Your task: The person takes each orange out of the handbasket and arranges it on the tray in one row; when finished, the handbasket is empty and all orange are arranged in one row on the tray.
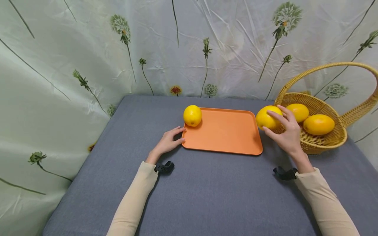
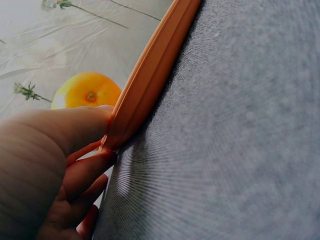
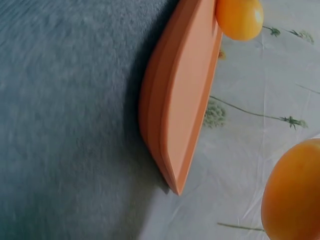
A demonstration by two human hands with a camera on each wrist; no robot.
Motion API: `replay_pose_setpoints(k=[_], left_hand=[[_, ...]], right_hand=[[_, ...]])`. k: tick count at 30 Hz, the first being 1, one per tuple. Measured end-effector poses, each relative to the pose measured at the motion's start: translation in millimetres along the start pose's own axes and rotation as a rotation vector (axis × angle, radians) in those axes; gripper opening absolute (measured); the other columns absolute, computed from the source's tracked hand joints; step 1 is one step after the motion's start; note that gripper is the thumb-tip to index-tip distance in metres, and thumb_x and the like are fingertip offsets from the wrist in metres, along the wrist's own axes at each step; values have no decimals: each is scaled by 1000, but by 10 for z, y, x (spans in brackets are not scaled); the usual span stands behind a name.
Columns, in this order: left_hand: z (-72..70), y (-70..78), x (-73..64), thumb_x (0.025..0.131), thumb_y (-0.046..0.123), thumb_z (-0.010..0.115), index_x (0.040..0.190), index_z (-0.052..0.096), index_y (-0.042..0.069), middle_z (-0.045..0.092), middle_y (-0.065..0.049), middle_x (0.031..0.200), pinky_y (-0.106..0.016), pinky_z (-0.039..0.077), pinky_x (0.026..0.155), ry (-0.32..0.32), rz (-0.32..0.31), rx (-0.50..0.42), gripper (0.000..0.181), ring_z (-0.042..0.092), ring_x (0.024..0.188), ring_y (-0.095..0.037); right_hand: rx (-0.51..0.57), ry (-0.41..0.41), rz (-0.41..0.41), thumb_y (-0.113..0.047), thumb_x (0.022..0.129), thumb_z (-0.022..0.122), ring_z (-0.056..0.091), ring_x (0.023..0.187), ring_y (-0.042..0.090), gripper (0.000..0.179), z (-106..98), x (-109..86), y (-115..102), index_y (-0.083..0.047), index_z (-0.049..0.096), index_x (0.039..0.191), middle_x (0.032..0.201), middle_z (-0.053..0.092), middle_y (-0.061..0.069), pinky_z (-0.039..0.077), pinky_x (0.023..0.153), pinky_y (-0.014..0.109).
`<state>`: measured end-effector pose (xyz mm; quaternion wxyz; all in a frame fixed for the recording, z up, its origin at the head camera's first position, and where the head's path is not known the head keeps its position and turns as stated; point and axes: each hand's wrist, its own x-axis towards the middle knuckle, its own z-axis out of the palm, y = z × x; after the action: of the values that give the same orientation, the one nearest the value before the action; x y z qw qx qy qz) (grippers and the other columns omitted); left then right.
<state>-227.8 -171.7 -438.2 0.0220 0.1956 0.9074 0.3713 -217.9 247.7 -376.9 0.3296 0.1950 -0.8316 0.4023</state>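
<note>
My left hand (image 1: 169,141) holds the left edge of an orange tray (image 1: 225,131), thumb and fingers at its rim. In the left wrist view the thumb and a finger meet at the tray's corner (image 2: 117,132). One yellow lemon-like fruit (image 1: 192,115) sits on the tray's far left corner. With thumb and fingertips, my right hand (image 1: 287,132) grips a second yellow lemon-like fruit (image 1: 267,117) above the space between tray and basket. The right wrist view shows that held fruit (image 3: 295,195), but the hand itself is out of that picture.
A wicker basket (image 1: 339,131) with a tall arched handle stands right of the tray. Inside it lie two yellow oval fruits (image 1: 319,124). A grey cloth (image 1: 224,190) covers the table. Behind hangs a pale floral curtain (image 1: 177,49).
</note>
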Motion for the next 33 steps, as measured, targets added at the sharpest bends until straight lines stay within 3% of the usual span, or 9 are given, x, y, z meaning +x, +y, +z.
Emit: replay_pose_setpoints(k=[4, 15, 21, 30, 33], left_hand=[[0, 4, 1, 90, 22, 61, 137, 49, 6, 46, -18, 143, -52, 29, 113, -1, 2, 4, 51, 35, 139, -34], [12, -12, 6, 90, 23, 61, 137, 48, 7, 44, -17, 145, -51, 29, 114, -3, -12, -9, 51, 34, 140, -33], [18, -37, 14, 90, 24, 62, 137, 48, 8, 44, -17, 145, -52, 29, 114, 2, -6, 1, 51, 35, 139, -33], [10, -18, 16, 90, 23, 62, 137, 49, 6, 46, -17, 144, -51, 29, 114, 3, -1, 2, 51, 35, 139, -33], [5, -10, 12, 90, 22, 62, 136, 49, 6, 46, -17, 144, -51, 29, 114, 1, 1, 0, 51, 35, 139, -33]], right_hand=[[1, -30, 2, 5, 61, 76, 43, 122, 41, 56, 66, -4, 10, -4, 66, 115, 136, 47, 24, 29, 97, 7], [8, -111, 13, 4, 62, 79, 45, 118, 44, 55, 234, -9, 44, -5, 66, 115, 136, 44, 25, 29, 95, 7], [14, -132, 7, 4, 61, 79, 44, 122, 40, 54, 339, 35, 31, -5, 66, 113, 136, 45, 22, 34, 100, 23], [53, -146, 30, 3, 64, 79, 45, 121, 43, 53, 486, 63, 39, -3, 64, 115, 138, 44, 23, 38, 95, 50], [65, -153, 33, 2, 64, 79, 46, 120, 43, 53, 530, 70, 35, -3, 63, 115, 139, 43, 23, 38, 94, 52]])
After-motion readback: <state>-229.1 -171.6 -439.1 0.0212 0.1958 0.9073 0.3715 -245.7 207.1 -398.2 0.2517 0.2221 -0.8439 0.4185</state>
